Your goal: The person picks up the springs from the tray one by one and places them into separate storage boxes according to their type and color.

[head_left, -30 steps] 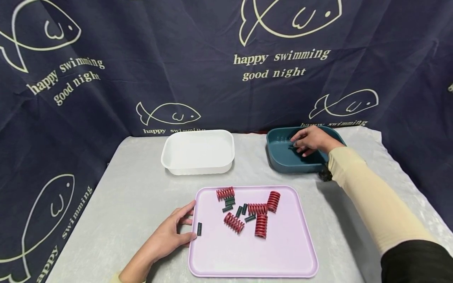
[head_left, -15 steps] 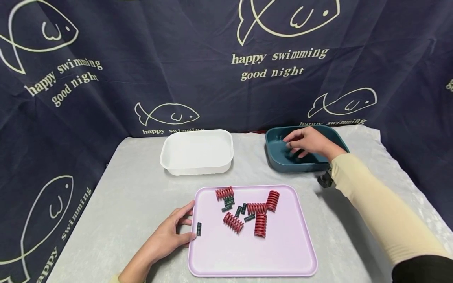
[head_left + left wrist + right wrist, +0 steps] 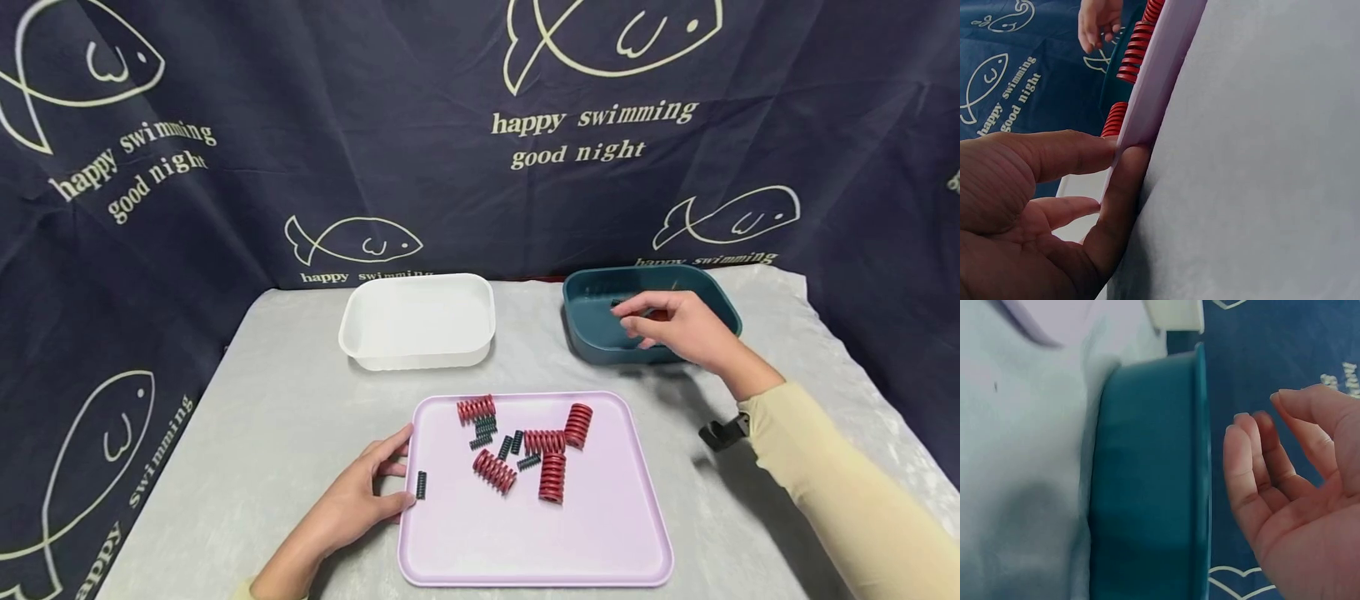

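Springs (image 3: 552, 477), red + dark, lie loose on the tray (image 3: 480, 542); none in your R hand (image 3: 678, 327). Its fingers are loosely bent, gap betw. thumb & index, nothing in it, over the blue bin (image 3: 607, 352). Your L hand (image 3: 356, 496) pinches the tray's L edge, thumb at rim, a finger vs. the outer side. Lone dark spring (image 3: 422, 485) sits just inside that edge, nr your thumb: a thumb slip could knock it. Tilt or tug w/ L and springs prob. roll; rim looks low. Mid-tray they bunch up, some touching; grab one and coils might snag a neighbor. Another dark spring (image 3: 617, 302) in blue bin, partly hidden by your fingers; brushing could shift it. R wrist mount (image 3: 723, 432) could clip bin wall if you swing low. White bin (image 3: 420, 362) is beyond the tray, L of blue.
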`<state>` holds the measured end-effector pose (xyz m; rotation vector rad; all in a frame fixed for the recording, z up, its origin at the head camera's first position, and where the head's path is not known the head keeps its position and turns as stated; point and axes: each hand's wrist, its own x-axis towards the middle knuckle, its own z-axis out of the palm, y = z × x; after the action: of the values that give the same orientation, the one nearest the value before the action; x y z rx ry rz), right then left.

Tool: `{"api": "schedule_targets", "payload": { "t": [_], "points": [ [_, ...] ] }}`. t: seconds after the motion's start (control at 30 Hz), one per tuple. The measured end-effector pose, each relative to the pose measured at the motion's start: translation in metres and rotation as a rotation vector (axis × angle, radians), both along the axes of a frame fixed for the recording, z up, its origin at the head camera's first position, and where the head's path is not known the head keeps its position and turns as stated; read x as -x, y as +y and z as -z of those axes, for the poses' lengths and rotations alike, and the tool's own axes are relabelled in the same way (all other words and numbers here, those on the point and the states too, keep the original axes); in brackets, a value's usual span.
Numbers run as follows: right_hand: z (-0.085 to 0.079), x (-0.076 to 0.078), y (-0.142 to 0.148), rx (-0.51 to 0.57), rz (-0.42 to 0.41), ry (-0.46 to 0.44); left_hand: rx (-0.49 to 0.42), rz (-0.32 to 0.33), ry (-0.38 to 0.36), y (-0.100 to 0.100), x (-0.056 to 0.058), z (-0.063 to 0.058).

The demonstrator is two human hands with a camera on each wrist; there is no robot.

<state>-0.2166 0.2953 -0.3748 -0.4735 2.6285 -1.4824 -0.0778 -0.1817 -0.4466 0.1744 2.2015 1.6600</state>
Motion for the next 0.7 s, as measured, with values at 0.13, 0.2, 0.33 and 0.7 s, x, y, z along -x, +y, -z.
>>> {"api": "schedule_targets", "payload": {
  "t": [0.13, 0.2, 0.33, 0.7],
  "points": [
    [-0.005, -0.016, -0.002, 0.028, -0.038, 0.007, 0.0, 0.0, 0.006, 0.0, 0.0, 0.0],
    [-0.007, -0.024, -0.002, 0.036, -0.055, 0.001, -0.003, 0.001, 0.008, 0.0, 0.0, 0.0],
    [-0.01, -0.041, -0.003, 0.041, -0.095, -0.015, -0.002, 0.003, 0.01, 0.0, -0.001, 0.0],
    [0.001, -0.082, -0.008, 0.082, -0.138, -0.148, 0.008, 0.005, 0.019, 0.001, -0.001, -0.001]
  ]
}}
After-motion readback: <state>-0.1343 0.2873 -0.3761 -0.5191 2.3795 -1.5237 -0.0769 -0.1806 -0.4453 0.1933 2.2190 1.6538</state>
